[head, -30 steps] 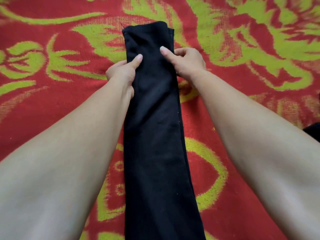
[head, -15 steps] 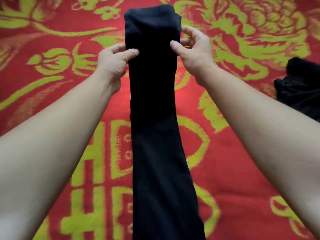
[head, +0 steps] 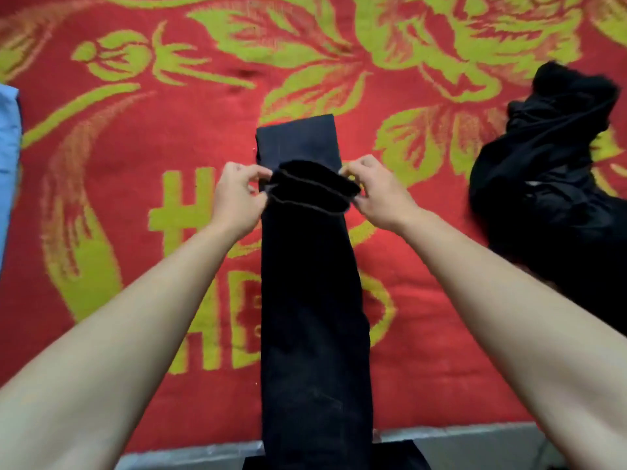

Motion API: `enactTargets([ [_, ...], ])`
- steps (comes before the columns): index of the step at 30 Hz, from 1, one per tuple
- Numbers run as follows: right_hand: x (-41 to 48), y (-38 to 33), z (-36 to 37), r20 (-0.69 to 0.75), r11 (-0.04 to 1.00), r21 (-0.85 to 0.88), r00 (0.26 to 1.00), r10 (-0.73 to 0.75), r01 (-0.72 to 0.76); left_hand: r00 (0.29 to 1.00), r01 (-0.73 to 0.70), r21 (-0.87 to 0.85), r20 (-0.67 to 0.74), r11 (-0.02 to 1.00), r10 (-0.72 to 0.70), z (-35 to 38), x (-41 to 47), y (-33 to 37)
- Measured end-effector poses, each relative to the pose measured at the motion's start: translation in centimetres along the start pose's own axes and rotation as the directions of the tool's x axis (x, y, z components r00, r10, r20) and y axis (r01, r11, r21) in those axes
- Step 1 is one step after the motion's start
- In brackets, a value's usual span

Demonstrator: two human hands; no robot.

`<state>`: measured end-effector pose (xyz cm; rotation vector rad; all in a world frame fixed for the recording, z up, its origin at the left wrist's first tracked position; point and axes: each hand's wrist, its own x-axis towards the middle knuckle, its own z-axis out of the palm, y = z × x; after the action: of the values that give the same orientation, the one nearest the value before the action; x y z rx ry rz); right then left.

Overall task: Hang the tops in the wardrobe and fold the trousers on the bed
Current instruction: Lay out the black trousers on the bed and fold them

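— Fingers (head: 252, 173) first, please: what are they doing?

— Both sets are pinching. On the left hand (head: 237, 198), the thumb and curled fingers nip the left edge of a pair of black trousers (head: 312, 300). The right hand (head: 380, 195) does the same on the right edge. Both hands are level with each other, and bare forearms reach in from the bottom corners.

— Where are the trousers?

— On the bed (head: 424, 385), running as one long narrow strip from the near edge straight away from the viewer. Between the hands the cloth shows two curved, layered rims, slightly raised. Beyond the hands a short flat part lies on the bed with a square far end. The near end passes over the bed's edge and out of view.

— What covers the bed?

— A red bedcover (head: 135, 147) with large yellow-green flowers, leaves and blocky characters.

— Anything else nearby?

— A crumpled heap of black clothing (head: 543, 171) lies on the cover, well to the right of the trousers. A pale blue cloth (head: 8, 147) shows at the left edge, cut off by the frame. A light grey strip (head: 458, 442) runs along the bottom, below the cover.
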<state>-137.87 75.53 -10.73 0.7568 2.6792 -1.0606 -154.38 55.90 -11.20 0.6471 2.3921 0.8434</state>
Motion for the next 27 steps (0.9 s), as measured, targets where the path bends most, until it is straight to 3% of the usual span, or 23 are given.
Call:
enactTargets([
  [2, -3.1, 1.8, 3.3, 0.263, 0.994, -0.067, 0.960, 0.097, -0.082, 0.975, 0.066, 0.083, 0.207, 0.994, -0.082, 2.2, -3.9, -3.4],
  [3, -4.3, 2.3, 4.4, 0.297, 0.990, -0.038, 0.944, 0.142, -0.137, 0.956, 0.132, 0.051, 0.256, 0.990, -0.141, 2.8, -5.5, -4.3],
  [6, -6.2, 2.1, 6.1, 0.198, 0.899, 0.204, 0.916, 0.350, -0.388, 0.911, 0.401, -0.203, 0.192, 0.893, -0.365, 3.9, -8.1, -5.2],
  [9, -6.4, 1.9, 7.3, 0.215, 0.744, 0.410, 0.849, 0.483, -0.527, 0.893, 0.451, -0.273, 0.151, 0.850, -0.425, 5.0, -8.5, -4.7],
  [11, -6.3, 1.7, 7.7, 0.200, 0.738, 0.412, 0.843, 0.499, -0.534, 0.902, 0.431, -0.122, 0.081, 0.894, -0.424, 5.5, -8.5, -4.7],
  [13, -6.3, 1.5, 7.7, 0.061, 0.844, 0.262, 0.881, 0.469, -0.468, 0.930, 0.367, 0.075, -0.011, 0.927, -0.367, 6.0, -8.6, -4.2],
  [15, -6.5, 1.4, 8.0, -0.012, 0.892, 0.170, 0.904, 0.426, -0.418, 0.935, 0.351, 0.120, -0.002, 0.929, -0.354, 6.4, -8.9, -3.9],
  [17, -6.6, 1.2, 8.7, 0.067, 0.867, 0.226, 0.895, 0.442, -0.445, 0.909, 0.401, 0.116, 0.074, 0.909, -0.411, 7.1, -9.3, -3.9],
  [20, -7.0, 1.0, 9.3, 0.174, 0.811, 0.277, 0.857, 0.486, -0.516, 0.862, 0.492, -0.092, 0.192, 0.866, -0.469, 7.8, -9.7, -4.4],
  [23, -7.0, 1.1, 9.4, 0.168, 0.832, 0.235, 0.864, 0.475, -0.503, 0.793, 0.609, -0.391, 0.266, 0.690, -0.548, 7.5, -10.4, -4.0],
  [27, -7.4, 1.5, 10.0, 0.203, 0.856, 0.107, 0.854, 0.479, -0.506, 0.801, 0.597, -0.364, 0.311, 0.715, -0.511, 7.2, -11.2, -4.8],
])
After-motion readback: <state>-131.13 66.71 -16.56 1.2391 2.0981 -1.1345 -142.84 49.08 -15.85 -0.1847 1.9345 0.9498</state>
